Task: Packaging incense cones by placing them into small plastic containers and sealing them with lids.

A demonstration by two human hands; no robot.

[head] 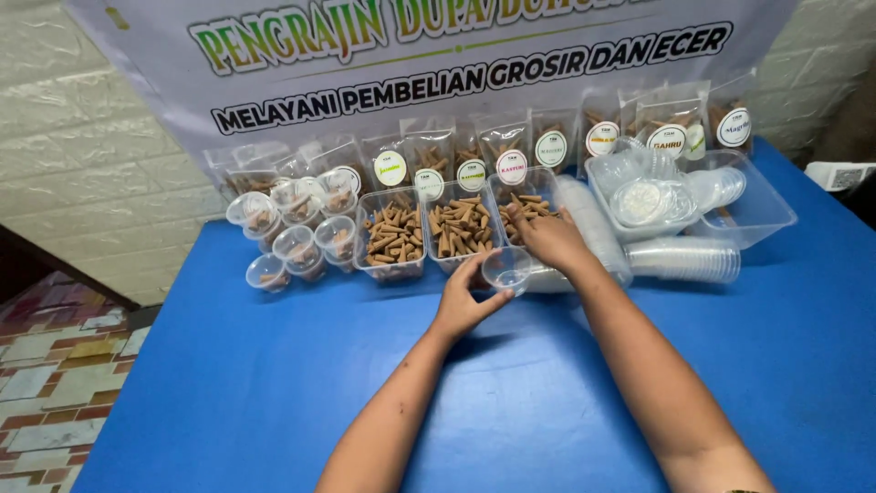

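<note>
My left hand point(464, 306) is pinching a small clear cup point(506, 269) by its near rim, holding it just above the blue table point(228, 383), right in front of the middle tub of cones point(461, 230). My right hand point(547, 236) is reaching into the tub to the right point(529, 196), fingers curled down onto the brown cones there, though I can't tell if it's actually got one. Further right lies a stack of empty cups point(684, 259) on its side.

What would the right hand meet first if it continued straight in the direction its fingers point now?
The right hand points away from the person, its fingers already in the clear tub of brown incense cones. Going on, it would probably meet those cones first, then the labelled pouches behind; depth is uncertain.
</note>
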